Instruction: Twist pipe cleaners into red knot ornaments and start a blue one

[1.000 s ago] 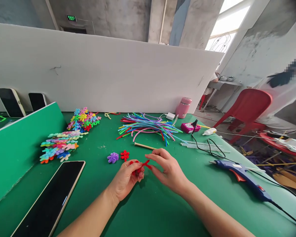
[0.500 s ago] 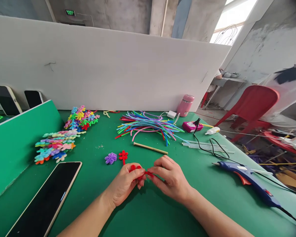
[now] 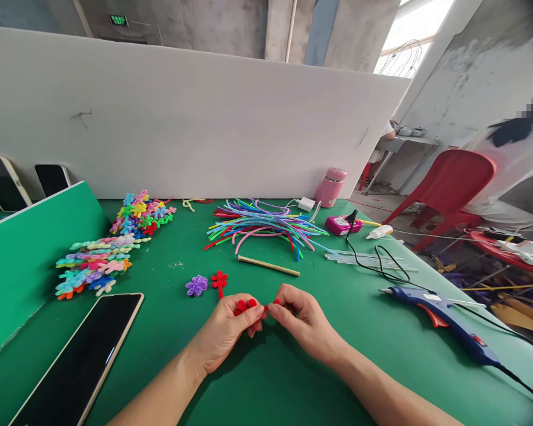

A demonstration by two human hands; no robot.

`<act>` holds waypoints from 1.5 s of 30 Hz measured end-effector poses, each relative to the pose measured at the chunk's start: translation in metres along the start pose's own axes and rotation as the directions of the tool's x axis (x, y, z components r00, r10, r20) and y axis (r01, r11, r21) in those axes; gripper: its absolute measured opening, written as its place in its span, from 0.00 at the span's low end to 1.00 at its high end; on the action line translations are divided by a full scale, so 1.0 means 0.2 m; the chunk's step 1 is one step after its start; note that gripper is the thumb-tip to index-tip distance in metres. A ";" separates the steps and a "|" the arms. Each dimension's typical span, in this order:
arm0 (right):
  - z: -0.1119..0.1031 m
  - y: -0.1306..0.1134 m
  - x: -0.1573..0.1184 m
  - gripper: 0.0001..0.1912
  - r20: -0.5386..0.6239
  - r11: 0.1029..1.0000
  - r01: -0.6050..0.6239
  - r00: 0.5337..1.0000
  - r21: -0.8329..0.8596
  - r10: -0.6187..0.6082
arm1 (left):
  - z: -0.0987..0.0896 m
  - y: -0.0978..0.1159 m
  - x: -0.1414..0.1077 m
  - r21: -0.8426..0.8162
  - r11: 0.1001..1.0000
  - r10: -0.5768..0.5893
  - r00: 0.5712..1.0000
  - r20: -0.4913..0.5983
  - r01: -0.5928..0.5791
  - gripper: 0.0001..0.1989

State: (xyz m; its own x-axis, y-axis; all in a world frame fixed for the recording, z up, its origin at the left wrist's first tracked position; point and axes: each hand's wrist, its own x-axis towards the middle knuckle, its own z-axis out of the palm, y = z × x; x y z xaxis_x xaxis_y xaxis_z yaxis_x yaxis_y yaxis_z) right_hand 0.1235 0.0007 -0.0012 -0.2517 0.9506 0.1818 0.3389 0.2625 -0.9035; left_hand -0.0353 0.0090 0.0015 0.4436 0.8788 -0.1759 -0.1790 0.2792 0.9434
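Observation:
Between my fingers is a red pipe-cleaner flower point(image 3: 241, 306), partly hidden by them. My left hand point(image 3: 231, 328) is closed around its petals, thumb on top. With thumb and forefinger, my right hand point(image 3: 305, 322) pinches the red stem end close to the left fingertips. Just beyond my left hand lie a finished-looking red flower with a short stem point(image 3: 220, 280) and a purple pipe-cleaner flower point(image 3: 197, 286). A thin wooden stick point(image 3: 269, 265) rests farther back, in front of a loose heap of coloured pipe cleaners point(image 3: 266, 225).
Piles of colourful pipe-cleaner flowers point(image 3: 140, 216) sit at the left, near a large phone point(image 3: 80, 355). On the right are a blue glue gun point(image 3: 439, 319), clear glue sticks point(image 3: 368, 260), a pink box point(image 3: 343, 225) and a pink bottle point(image 3: 331, 187). Someone sits by a red chair point(image 3: 444, 183).
My right hand has turned, its thumb now on top at the red stem. The left hand keeps its grip on the flower. The whole view has shifted slightly.

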 end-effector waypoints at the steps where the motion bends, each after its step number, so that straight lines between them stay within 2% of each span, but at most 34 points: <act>1: 0.00 0.00 0.00 0.13 0.022 0.995 -0.063 0.998 0.073 0.062 | 0.00 0.00 0.00 0.020 1.000 0.008 1.000 0.001 -0.008 0.11; 4: 0.00 -0.01 0.01 0.12 0.095 0.944 -0.205 0.978 0.258 0.186 | 0.00 -0.01 0.00 0.075 0.997 0.033 0.999 0.018 -0.034 0.11; 9: 0.01 -0.04 0.01 0.10 0.141 0.830 -0.355 0.934 0.429 0.327 | 0.01 -0.01 0.00 0.145 0.988 0.050 0.998 0.043 -0.056 0.11; 12: 0.01 -0.05 0.01 0.11 0.162 0.773 -0.385 0.922 0.504 0.353 | 0.01 0.00 0.00 0.143 0.988 0.048 0.998 0.042 -0.054 0.11; 15: 0.02 -0.04 0.01 0.13 0.165 0.784 -0.370 0.928 0.498 0.333 | 0.01 0.00 0.00 0.104 0.994 0.031 0.999 0.021 -0.033 0.11; 20: 0.01 -0.02 0.00 0.14 0.125 0.916 -0.198 0.978 0.348 0.164 | -0.01 0.00 0.00 -0.108 0.994 -0.034 0.999 -0.007 0.033 0.10; 22: 0.00 -0.01 -0.01 0.13 0.072 0.969 -0.092 0.994 0.228 0.078 | -0.02 -0.01 0.01 -0.188 0.981 -0.052 0.998 -0.023 0.046 0.09; 24: -0.01 0.00 -0.02 0.15 -0.002 0.998 0.030 1.000 0.056 -0.030 | -0.03 -0.02 0.02 -0.251 0.967 -0.061 0.997 -0.039 0.049 0.08; 28: -0.02 0.01 -0.02 0.19 -0.069 0.937 0.261 0.956 -0.233 -0.284 | -0.03 -0.02 0.02 -0.309 0.949 -0.074 0.997 -0.027 0.062 0.07; 33: -0.03 0.03 -0.01 0.12 -0.043 0.815 0.396 0.890 -0.423 -0.454 | -0.03 -0.01 0.02 -0.266 0.961 -0.078 0.997 0.000 0.075 0.08; 38: -0.04 0.02 -0.01 0.08 0.000 0.719 0.444 0.851 -0.534 -0.525 | -0.03 -0.01 0.02 -0.234 0.971 -0.051 0.998 0.024 0.055 0.09; 45: -0.05 0.02 0.00 0.09 0.043 0.705 0.454 0.855 -0.544 -0.517 | -0.03 -0.01 0.01 -0.177 0.982 -0.064 0.998 0.023 0.067 0.08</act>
State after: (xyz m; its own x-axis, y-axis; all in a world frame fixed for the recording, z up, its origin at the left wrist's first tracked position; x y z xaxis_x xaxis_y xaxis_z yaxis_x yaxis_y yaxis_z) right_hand 0.1335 0.0023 -0.0005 -0.4296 0.6695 0.6059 0.6178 0.7074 -0.3436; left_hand -0.0389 0.0120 -0.0026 0.4746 0.8499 -0.2290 -0.3018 0.4015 0.8647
